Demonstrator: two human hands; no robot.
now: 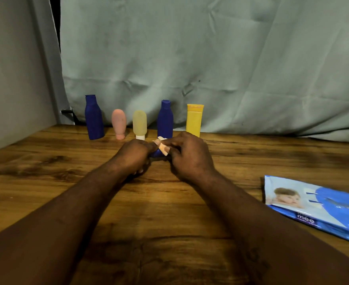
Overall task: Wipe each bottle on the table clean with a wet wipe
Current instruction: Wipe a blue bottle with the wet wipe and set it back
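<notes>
Wooden table (46, 161), blue bottle (156, 154) between hands (165, 155)

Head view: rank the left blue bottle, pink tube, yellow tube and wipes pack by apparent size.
1. Wipes pack, though it lies nearer the camera and is cut off by the frame.
2. Left blue bottle.
3. Yellow tube.
4. Pink tube.

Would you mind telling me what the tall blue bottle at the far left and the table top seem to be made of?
The far-left blue bottle looks like opaque matte plastic: uniform colour, soft dull highlights, moulded shoulder. The table looks like wood or wood-look laminate with a slight sheen; brown grain streaks show, but which one cannot be told.
</notes>
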